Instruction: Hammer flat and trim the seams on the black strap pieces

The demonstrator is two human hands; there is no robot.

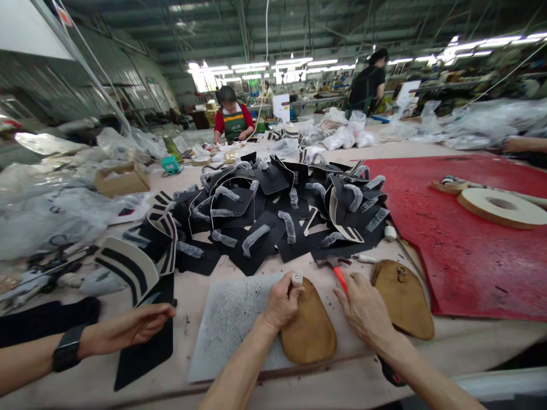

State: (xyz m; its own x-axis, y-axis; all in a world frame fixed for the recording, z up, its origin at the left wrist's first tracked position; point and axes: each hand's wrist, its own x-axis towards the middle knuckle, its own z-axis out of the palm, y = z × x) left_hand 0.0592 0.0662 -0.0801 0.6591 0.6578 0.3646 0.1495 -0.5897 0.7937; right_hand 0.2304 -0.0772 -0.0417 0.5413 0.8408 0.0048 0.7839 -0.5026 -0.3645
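My left hand (pixel 282 302) is closed around a tool with a white, round-ended handle (pixel 297 278); its lower part is hidden in my fist. Under that fist lies a brown, rounded leather piece (pixel 311 330), overlapping a pale, speckled board (pixel 231 324). To the right, my right hand (pixel 363 307) wraps over the red handle of a claw hammer (pixel 339 276), whose metal head rests on the table. A second brown leather piece (pixel 404 296) with a small metal ring lies just beyond that hand.
A co-worker's hand (pixel 132 330) wearing a watch reaches in from the left near black and striped panels (pixel 128 267). Black panels with plastic-wrapped handles (pixel 273 210) pile up ahead. A red sheet (pixel 461 256) bears a tape roll (pixel 504 206). Two people work farther back.
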